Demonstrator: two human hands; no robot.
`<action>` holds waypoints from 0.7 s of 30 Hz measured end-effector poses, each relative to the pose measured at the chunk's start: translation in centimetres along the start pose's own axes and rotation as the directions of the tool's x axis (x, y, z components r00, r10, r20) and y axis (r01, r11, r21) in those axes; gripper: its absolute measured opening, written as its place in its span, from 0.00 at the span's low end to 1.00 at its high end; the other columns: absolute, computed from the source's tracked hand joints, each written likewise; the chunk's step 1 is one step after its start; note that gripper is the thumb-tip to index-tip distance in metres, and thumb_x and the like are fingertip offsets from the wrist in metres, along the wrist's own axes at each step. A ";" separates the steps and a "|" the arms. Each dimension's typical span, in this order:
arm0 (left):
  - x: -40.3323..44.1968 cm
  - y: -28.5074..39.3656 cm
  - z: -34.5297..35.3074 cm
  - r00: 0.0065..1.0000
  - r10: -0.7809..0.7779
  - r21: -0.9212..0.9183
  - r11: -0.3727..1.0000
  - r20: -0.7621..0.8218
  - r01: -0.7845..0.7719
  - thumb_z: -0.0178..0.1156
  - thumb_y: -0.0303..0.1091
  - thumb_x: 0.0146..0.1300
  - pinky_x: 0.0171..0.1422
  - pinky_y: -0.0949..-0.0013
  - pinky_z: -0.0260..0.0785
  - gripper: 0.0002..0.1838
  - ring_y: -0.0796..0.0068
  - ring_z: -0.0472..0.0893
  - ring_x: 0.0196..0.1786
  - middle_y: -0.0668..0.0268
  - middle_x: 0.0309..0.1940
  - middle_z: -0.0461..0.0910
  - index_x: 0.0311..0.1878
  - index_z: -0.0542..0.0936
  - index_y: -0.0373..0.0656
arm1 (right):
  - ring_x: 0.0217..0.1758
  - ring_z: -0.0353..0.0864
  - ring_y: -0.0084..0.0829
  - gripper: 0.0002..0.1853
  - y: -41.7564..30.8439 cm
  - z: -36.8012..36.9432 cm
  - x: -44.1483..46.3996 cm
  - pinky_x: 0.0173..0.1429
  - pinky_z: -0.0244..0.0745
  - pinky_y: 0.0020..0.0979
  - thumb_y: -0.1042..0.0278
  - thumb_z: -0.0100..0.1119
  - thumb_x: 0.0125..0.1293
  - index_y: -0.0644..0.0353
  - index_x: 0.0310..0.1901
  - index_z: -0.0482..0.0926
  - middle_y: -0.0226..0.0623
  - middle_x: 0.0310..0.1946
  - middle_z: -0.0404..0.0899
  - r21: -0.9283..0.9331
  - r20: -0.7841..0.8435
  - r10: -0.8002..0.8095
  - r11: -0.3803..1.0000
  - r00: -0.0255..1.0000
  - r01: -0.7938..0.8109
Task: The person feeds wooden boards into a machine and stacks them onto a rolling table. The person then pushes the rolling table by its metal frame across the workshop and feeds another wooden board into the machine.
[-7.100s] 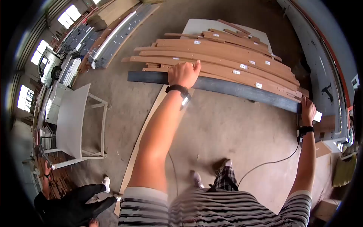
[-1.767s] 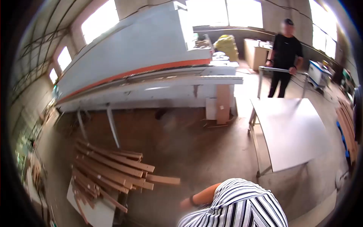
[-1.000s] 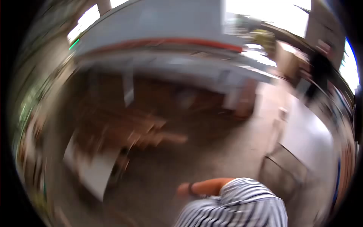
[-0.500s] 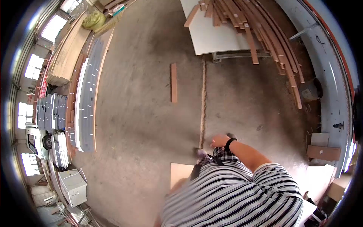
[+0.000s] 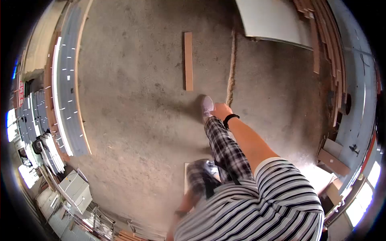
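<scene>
My right hand [image 5: 221,111], with a black band at the wrist, hangs ahead of my body above the floor, its fingers curled in and nothing visible in them. It overlaps the view of my stepping shoe [image 5: 207,105]. Farther ahead, a brown wooden strip [image 5: 188,61] lies flat on the concrete, apart from both hands. My left hand [image 5: 189,201] is low beside my hip, smeared by motion and partly hidden. A pale panel edge [image 5: 186,176] shows beside my left leg; whether the hand touches it I cannot tell.
A white-topped table [image 5: 273,20] stands ahead right, with long brown strips [image 5: 327,44] stacked beyond it. Grey panels [image 5: 66,80] lie along the left. A white cabinet [image 5: 76,190] stands at lower left. A filled groove [image 5: 232,68] runs along the concrete floor [image 5: 136,100].
I have stepped forward, and the wooden strip on the floor is nearer. The table and stacked strips have shifted to the upper right. My right arm reaches further forward.
</scene>
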State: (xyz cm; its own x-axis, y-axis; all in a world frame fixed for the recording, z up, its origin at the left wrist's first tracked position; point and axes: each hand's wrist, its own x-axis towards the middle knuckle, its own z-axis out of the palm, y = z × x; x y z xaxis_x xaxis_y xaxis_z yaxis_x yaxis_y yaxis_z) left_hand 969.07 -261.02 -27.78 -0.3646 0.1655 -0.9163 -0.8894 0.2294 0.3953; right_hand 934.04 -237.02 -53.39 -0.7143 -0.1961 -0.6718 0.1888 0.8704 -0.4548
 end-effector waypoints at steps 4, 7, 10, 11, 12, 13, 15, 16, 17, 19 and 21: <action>6.4 -2.6 -6.8 0.999 -0.014 0.085 0.996 -0.046 0.018 0.71 0.44 0.63 0.77 0.55 0.57 0.58 0.52 0.59 0.77 0.42 0.76 0.56 0.80 0.37 0.38 | 0.57 0.82 0.49 0.26 -3.2 2.6 11.3 0.59 0.78 0.46 0.48 0.67 0.59 0.60 0.52 0.82 0.49 0.51 0.84 -0.084 0.121 0.155 0.986 0.980 -0.145; 10.1 -0.2 -10.1 0.971 -0.240 0.150 0.960 0.000 0.237 0.72 0.54 0.59 0.76 0.50 0.59 0.65 0.43 0.60 0.76 0.34 0.74 0.55 0.79 0.32 0.40 | 0.58 0.81 0.50 0.31 -3.7 7.2 19.5 0.60 0.78 0.46 0.46 0.70 0.57 0.61 0.56 0.79 0.49 0.54 0.82 -0.073 0.170 0.214 0.976 0.962 -0.204; 14.1 0.4 -13.0 0.980 -0.198 0.235 0.951 -0.031 0.200 0.68 0.55 0.61 0.75 0.50 0.60 0.60 0.44 0.62 0.74 0.36 0.73 0.58 0.79 0.37 0.40 | 0.63 0.78 0.51 0.40 -3.7 12.3 26.5 0.65 0.75 0.46 0.41 0.73 0.52 0.63 0.60 0.74 0.55 0.60 0.77 0.035 0.149 0.234 0.970 0.961 -0.242; 14.9 0.5 -14.0 0.980 -0.196 0.258 0.945 -0.043 0.200 0.67 0.56 0.62 0.74 0.51 0.61 0.58 0.44 0.63 0.74 0.37 0.73 0.58 0.79 0.38 0.40 | 0.64 0.77 0.51 0.41 -3.8 14.0 28.7 0.66 0.75 0.46 0.41 0.74 0.52 0.63 0.60 0.74 0.55 0.60 0.76 0.060 0.091 0.266 0.961 0.960 -0.272; 15.7 0.7 -15.1 0.980 -0.191 0.277 0.940 -0.056 0.199 0.66 0.56 0.62 0.74 0.51 0.61 0.57 0.45 0.64 0.73 0.38 0.73 0.59 0.78 0.40 0.40 | 0.64 0.76 0.51 0.42 -4.2 16.2 30.7 0.66 0.74 0.46 0.40 0.74 0.51 0.64 0.61 0.73 0.55 0.60 0.75 0.085 0.041 0.297 0.950 0.954 -0.299; 16.5 0.9 -16.0 0.979 -0.190 0.291 0.935 -0.072 0.203 0.65 0.57 0.63 0.73 0.51 0.62 0.55 0.45 0.65 0.72 0.39 0.73 0.60 0.78 0.41 0.39 | 0.64 0.76 0.52 0.43 -4.4 18.0 32.6 0.67 0.74 0.46 0.40 0.74 0.51 0.64 0.61 0.72 0.55 0.60 0.74 0.109 -0.010 0.323 0.941 0.947 -0.320; 17.3 1.6 -18.0 0.975 -0.196 0.316 0.923 -0.102 0.218 0.62 0.58 0.64 0.73 0.52 0.63 0.52 0.46 0.67 0.71 0.40 0.72 0.61 0.78 0.44 0.39 | 0.62 0.76 0.53 0.40 -5.6 19.4 35.0 0.66 0.74 0.46 0.45 0.71 0.55 0.65 0.62 0.71 0.53 0.60 0.73 0.112 -0.056 0.366 0.927 0.929 -0.358; 17.6 1.7 -18.9 0.974 -0.196 0.336 0.915 -0.114 0.223 0.61 0.58 0.65 0.72 0.52 0.63 0.51 0.47 0.68 0.71 0.41 0.72 0.62 0.78 0.46 0.39 | 0.61 0.77 0.54 0.38 -6.7 19.8 35.7 0.65 0.75 0.47 0.48 0.70 0.57 0.66 0.63 0.70 0.52 0.59 0.73 0.120 -0.079 0.385 0.919 0.919 -0.375; 17.8 1.9 -19.7 0.973 -0.193 0.348 0.910 -0.125 0.225 0.60 0.59 0.66 0.72 0.52 0.64 0.49 0.47 0.68 0.70 0.42 0.72 0.63 0.78 0.48 0.39 | 0.61 0.76 0.54 0.36 -6.8 21.1 36.6 0.65 0.74 0.47 0.51 0.68 0.59 0.66 0.62 0.70 0.51 0.58 0.73 0.169 -0.112 0.414 0.904 0.904 -0.393; 17.8 2.0 -21.2 0.974 -0.177 0.379 0.899 -0.143 0.219 0.57 0.60 0.67 0.71 0.52 0.65 0.47 0.48 0.70 0.69 0.43 0.72 0.64 0.77 0.51 0.39 | 0.62 0.75 0.54 0.31 -5.9 24.5 37.9 0.65 0.74 0.48 0.57 0.64 0.61 0.66 0.62 0.69 0.49 0.56 0.73 0.275 -0.173 0.474 0.865 0.863 -0.420; 17.0 2.0 -22.3 0.978 -0.146 0.417 0.887 -0.150 0.197 0.55 0.61 0.69 0.70 0.53 0.66 0.45 0.49 0.72 0.68 0.45 0.71 0.66 0.77 0.54 0.39 | 0.63 0.73 0.50 0.20 -6.4 25.2 37.0 0.63 0.75 0.48 0.65 0.57 0.65 0.62 0.57 0.72 0.45 0.55 0.74 0.241 -0.272 0.444 0.890 0.854 -0.386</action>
State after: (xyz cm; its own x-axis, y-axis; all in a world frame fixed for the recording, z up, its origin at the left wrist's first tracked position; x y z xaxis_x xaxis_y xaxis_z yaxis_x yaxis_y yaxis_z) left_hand 954.96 -279.14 -44.03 -0.2676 -0.0152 -0.9634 -0.7458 0.6363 0.1971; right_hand 923.38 -261.18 -90.09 -0.7093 0.3414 -0.6167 0.6062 0.7419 -0.2865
